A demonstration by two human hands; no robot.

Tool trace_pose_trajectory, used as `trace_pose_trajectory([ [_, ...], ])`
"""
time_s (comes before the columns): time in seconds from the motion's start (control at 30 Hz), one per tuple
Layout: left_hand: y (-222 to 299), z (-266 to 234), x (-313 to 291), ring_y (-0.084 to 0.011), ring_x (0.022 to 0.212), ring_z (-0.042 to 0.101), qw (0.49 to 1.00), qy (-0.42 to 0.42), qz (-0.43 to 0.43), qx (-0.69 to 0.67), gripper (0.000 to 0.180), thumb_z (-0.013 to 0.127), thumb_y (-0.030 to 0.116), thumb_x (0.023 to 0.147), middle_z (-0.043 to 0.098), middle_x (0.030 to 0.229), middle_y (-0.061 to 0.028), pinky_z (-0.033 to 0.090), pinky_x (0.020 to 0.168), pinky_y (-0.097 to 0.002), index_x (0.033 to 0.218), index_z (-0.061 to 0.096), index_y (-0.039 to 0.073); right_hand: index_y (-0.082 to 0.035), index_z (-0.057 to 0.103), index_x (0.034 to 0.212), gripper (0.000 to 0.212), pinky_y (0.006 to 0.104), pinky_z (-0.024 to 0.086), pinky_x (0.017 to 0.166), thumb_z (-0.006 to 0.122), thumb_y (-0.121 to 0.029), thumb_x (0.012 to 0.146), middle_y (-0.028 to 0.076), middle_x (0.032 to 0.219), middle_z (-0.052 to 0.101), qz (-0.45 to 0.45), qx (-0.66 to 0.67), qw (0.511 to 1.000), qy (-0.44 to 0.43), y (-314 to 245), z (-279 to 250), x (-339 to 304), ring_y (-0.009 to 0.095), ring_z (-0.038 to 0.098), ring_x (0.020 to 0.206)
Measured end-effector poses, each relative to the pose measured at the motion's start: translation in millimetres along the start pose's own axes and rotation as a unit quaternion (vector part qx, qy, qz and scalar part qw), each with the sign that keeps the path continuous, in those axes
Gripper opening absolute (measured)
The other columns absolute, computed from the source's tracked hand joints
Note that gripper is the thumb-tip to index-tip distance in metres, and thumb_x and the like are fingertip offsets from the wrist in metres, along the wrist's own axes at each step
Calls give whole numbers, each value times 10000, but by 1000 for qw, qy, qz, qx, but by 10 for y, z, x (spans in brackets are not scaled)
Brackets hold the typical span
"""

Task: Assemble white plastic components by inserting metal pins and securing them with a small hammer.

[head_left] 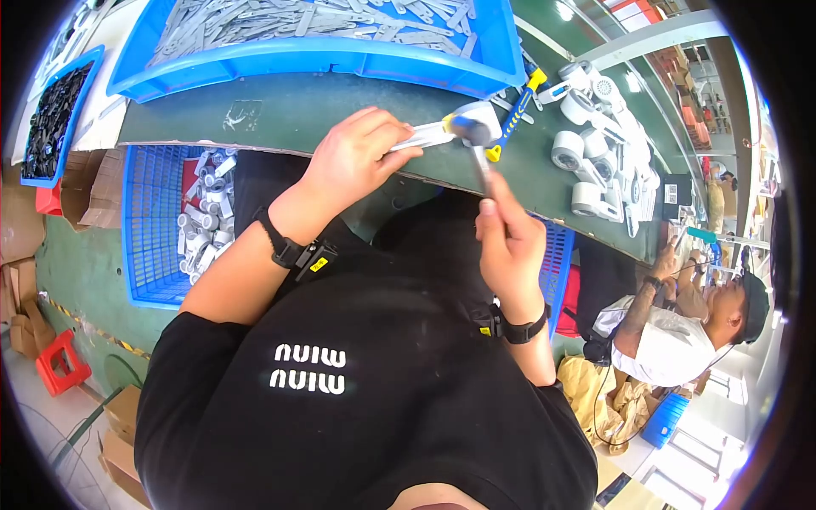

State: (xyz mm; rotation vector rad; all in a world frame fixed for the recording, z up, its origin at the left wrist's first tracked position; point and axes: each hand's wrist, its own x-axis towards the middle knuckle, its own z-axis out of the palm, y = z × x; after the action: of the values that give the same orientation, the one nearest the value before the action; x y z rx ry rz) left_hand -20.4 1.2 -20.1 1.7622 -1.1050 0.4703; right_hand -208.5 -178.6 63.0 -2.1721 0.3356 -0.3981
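My left hand (361, 157) pinches the handle of a white plastic part (425, 135) with a broad end, held at the bench's front edge. In my right hand (514, 246) is a hammer (473, 132), its shaft rising from my fist. The hammer's head overlaps the white part's broad end; whether they touch, I cannot tell. Just right of them lies a tool with a yellow and blue handle (514, 117). Beyond my hands stands a blue tray (314, 64) full of flat grey handle-shaped pieces.
White round-headed parts (595, 144) are piled on the right of the green bench (280, 110). A blue crate (153, 229) with white parts stands below at left. A small blue tray (61, 115) holds black pieces. A co-worker (680, 331) sits at right; a red stool (64, 363) stands lower left.
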Motion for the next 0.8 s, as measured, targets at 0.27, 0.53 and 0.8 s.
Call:
trace_pose_trajectory([
  [0.27,15,9,11,-318,858,697,1000,-9,-16,-1,265,905,194,869,727,935,-96,597,751,-426,973,727,29,-41,617,1576,480,266,491,627,642,-57,1096,29,718,632,-52,-70,996,-10,341,-6,128,66,546,621],
  [0.53,2,10,-5,-323,850,698,1000,-9,-23,-6,251,907,180,868,718,930,-102,593,740,-421,956,729,27,-19,597,1587,454,263,485,627,566,-100,1142,-6,709,606,50,-37,998,-27,202,-96,166,73,569,629],
  [0.8,11,-8,8,-332,832,695,999,-17,-33,-12,269,910,165,864,719,933,-110,581,729,-425,996,723,24,6,652,1521,422,283,538,701,625,-60,1105,57,811,704,3,-79,997,-7,329,-23,184,116,626,700],
])
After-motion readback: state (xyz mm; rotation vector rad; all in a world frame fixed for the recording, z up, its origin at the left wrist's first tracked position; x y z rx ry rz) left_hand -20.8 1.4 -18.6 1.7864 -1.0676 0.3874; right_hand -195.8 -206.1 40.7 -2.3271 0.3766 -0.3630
